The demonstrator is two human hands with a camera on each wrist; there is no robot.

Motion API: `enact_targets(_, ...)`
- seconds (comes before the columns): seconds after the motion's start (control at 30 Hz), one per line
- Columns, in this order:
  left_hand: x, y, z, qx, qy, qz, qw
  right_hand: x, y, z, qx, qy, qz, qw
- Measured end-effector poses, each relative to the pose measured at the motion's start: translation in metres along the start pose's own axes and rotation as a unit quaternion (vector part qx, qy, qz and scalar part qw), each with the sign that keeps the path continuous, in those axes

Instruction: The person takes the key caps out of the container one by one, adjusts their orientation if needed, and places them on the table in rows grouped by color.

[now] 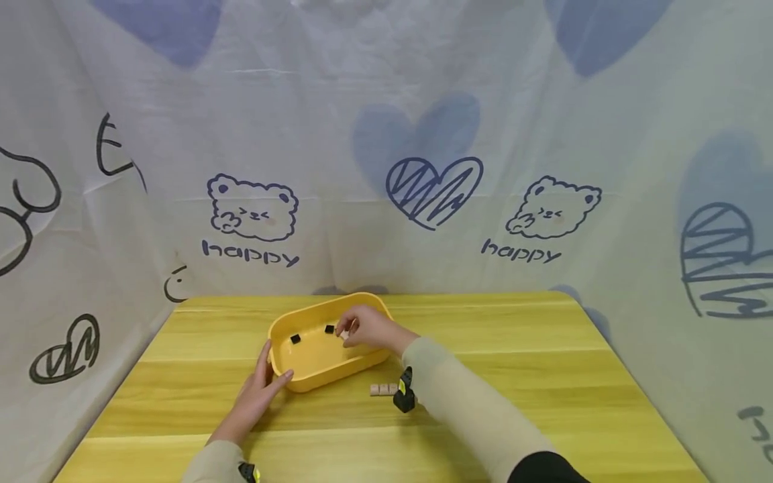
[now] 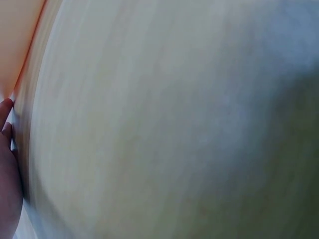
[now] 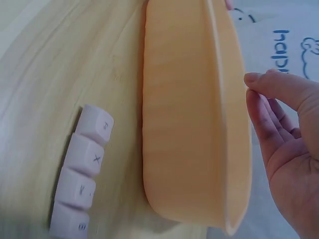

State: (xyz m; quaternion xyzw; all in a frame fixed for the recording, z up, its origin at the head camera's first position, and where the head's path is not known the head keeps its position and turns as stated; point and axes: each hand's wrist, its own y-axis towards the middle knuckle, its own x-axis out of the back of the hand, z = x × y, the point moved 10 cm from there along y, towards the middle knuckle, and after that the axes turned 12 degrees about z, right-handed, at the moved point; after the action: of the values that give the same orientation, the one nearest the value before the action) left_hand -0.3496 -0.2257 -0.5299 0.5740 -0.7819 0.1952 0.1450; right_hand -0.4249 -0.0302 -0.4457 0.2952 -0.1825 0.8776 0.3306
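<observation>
A yellow plastic bin (image 1: 320, 380) stands at an angle on the table. My left hand (image 1: 250, 396) touches its left end, fingers rather straight along the outside and thumb at the near corner. Over the bin's right half, my right hand (image 1: 368, 329) brings thumb and fingertips together in a pinch. A small pale piece, seemingly a keycap (image 1: 345, 335), shows at those fingertips; the right wrist view does not show it clearly. Two black keycaps, one at left (image 1: 295, 339) and one nearer the hand (image 1: 329, 329), lie inside the bin.
In front of the bin, a row of pale pink keycaps (image 3: 82, 160) lies on the wooden table (image 1: 513, 349), partly hidden by the right wrist camera (image 1: 404, 392) in the head view. A printed cloth (image 1: 338, 221) hangs behind the table and along both sides.
</observation>
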Motion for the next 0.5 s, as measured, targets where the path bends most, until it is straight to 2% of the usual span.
enact_targets(0.13,-0.001,0.0,0.001,-0.002,-0.012,0.0,0.9999,0.005,-0.018,0.002,0.007,0.018,-0.008,0.9998)
enact_targets(0.33,-0.002,0.0,0.0,0.007,-0.01,0.005,0.9999,0.014,-0.046,-0.003,0.007,0.083,-0.046,0.9955)
enact_targets(0.5,-0.004,0.001,0.0,0.008,-0.017,0.017,0.9997,0.02,-0.068,-0.002,0.014,0.073,-0.067,0.995)
